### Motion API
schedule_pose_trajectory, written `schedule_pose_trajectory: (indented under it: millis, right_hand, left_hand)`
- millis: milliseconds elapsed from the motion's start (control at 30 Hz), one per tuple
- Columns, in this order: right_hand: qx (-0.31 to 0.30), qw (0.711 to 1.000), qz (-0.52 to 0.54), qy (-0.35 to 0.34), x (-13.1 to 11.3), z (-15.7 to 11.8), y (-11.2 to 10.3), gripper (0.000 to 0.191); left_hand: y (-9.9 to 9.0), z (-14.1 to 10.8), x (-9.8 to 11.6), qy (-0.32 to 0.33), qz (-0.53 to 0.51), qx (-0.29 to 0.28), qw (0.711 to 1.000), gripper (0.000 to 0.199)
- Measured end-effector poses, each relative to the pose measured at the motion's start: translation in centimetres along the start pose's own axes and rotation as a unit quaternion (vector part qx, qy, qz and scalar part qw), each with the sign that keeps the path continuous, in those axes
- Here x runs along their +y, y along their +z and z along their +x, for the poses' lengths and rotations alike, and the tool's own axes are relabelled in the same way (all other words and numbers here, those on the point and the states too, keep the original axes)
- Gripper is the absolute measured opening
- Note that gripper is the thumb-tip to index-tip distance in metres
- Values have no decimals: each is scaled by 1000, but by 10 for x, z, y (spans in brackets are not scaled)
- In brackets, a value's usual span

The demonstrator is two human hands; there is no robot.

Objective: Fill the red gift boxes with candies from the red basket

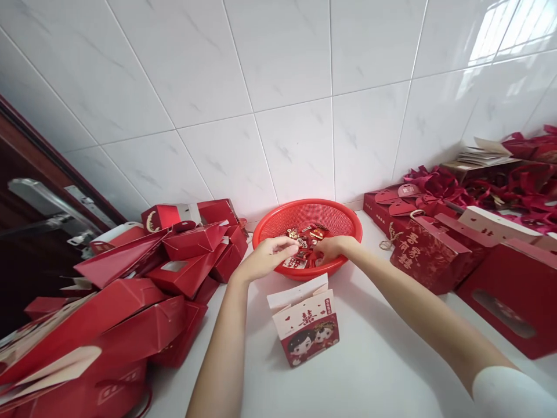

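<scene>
A red plastic colander [265, 223] with a perforated wall stands against the tiled wall. Small wrapped candies [296, 263], mostly red and gold, lie inside it. My left hand [270, 255] hovers over the colander's left front rim, fingers loosely bent, with nothing visible in it. My right hand [331, 248] reaches into the right side of the colander among the candies. Its fingertips are mostly hidden, so any grip there is unclear. In front of the colander an upright cream and red gift box [308, 334], printed with two cartoon figures, has its top flaps raised.
Red gift boxes [126, 313] are heaped on the left of the white tabletop [365, 360]. More red boxes [435, 249] stand on the right, with dark pink ribboned bags [500, 186] behind. A door handle [52, 200] shows at far left.
</scene>
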State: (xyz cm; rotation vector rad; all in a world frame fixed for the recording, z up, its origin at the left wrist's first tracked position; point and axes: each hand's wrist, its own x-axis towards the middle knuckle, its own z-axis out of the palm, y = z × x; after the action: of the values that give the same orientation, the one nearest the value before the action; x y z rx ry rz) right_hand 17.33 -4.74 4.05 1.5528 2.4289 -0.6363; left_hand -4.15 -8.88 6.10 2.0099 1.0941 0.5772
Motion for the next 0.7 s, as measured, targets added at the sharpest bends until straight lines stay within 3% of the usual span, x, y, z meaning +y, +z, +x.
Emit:
schedule_pose_trajectory:
  millis: [67,167,233,500,700]
  right_hand:
    - [-26,1000,8,-16,-1,0,1,31]
    - [-28,999,15,-16,-2,1,4,31]
    - [-20,999,22,-14,-2,2,6,31]
    - [14,997,71,-34,0,0,15,23]
    - [58,982,159,-86,6,0,15,48]
  left_hand:
    - [3,19,-10,-43,91,-23,995,47]
    - [10,46,-17,-98,235,-152,955,47]
    - [18,59,-16,-121,291,-208,926,49]
    - [39,67,-15,-160,342,-196,905,68]
    - [41,64,-15,-139,337,-193,911,46]
